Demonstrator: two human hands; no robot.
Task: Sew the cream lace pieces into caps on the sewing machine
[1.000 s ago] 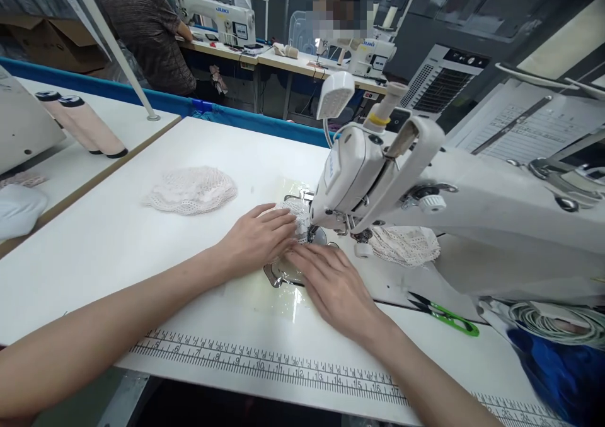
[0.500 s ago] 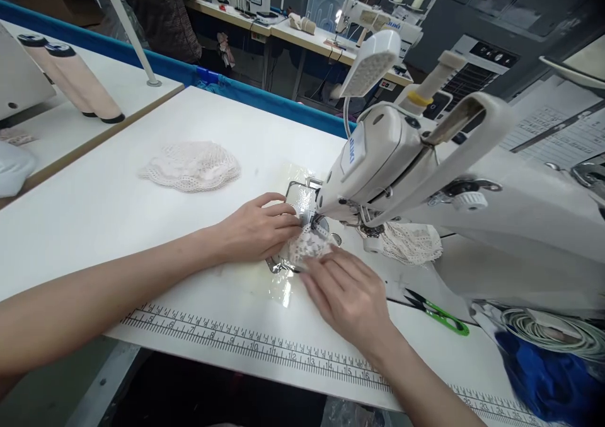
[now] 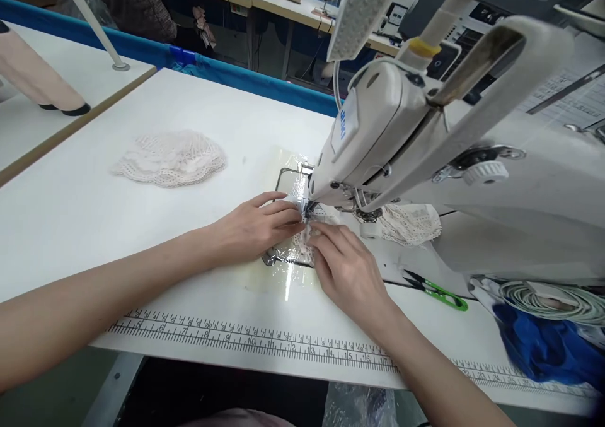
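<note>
A small piece of white lace (image 3: 302,248) lies at the needle plate, partly under the presser foot (image 3: 309,209) of a white sewing machine (image 3: 373,130). My left hand (image 3: 253,230) rests palm down to the left of the foot, fingers bent together at the lace edge, its thumb hidden. From the right, my right hand (image 3: 348,268) pinches the lace just in front of the foot. The fingertips of both hands nearly meet there and cover much of the piece.
A folded lace pile (image 3: 172,159) lies to the left; more lace (image 3: 411,224) sits behind the needle. Green-handled thread snips (image 3: 437,293) and blue cloth (image 3: 548,345) are at right. A printed ruler (image 3: 255,344) runs along the front edge. Another person (image 3: 130,7) is beyond the table.
My right hand has moved up and in toward the presser foot, closing on the lace beside my left fingertips. The lace is more covered now. The camera view has tilted downward.
</note>
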